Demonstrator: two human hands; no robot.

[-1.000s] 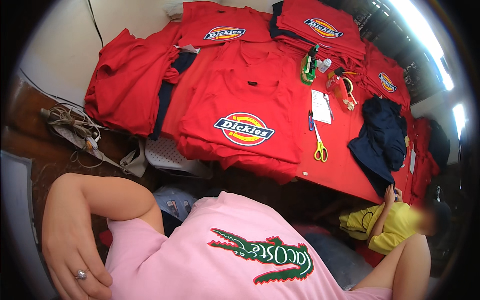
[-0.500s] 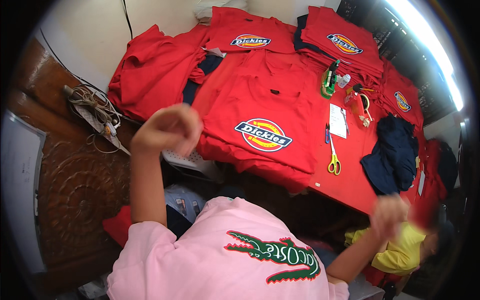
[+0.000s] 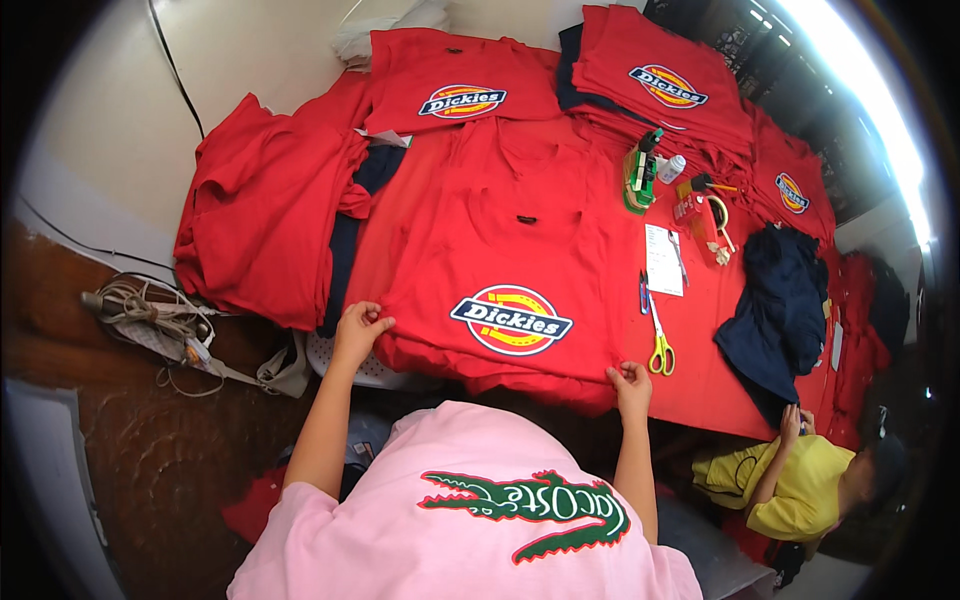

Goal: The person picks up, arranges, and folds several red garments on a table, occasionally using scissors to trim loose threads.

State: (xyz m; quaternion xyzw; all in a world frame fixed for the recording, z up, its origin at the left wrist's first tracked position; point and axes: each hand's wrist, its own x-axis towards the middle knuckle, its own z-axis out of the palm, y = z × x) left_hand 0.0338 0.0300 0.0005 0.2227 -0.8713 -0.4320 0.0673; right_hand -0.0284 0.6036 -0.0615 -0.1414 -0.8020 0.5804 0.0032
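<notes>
A red T-shirt (image 3: 430, 260) with a round yellow, white and navy print lies flat on top of a pile of red shirts in front of me. At its near left corner, my left hand (image 3: 358, 332) has thumb and fingers closed on the cloth. The near right corner is pinched by my right hand (image 3: 629, 387) at the hem. Both arms reach forward, one to either side of the shirt front. To the right of the shirt lie yellow-handled scissors (image 3: 661, 352), a blue pen (image 3: 643, 292) and a white paper slip (image 3: 662, 258).
Folded red shirts (image 3: 465, 65) and another stack (image 3: 665, 50) sit at the back. Bunched red cloth (image 3: 262, 205) is at left, navy garments (image 3: 772, 310) at right. Beyond the slip stand a green tool (image 3: 637, 180) and tape (image 3: 718, 212). A person in yellow (image 3: 800, 490) sits at right.
Both hands came from the air down to the near corners of the top shirt and closed on its cloth. The right hand swung inward from the far right.
</notes>
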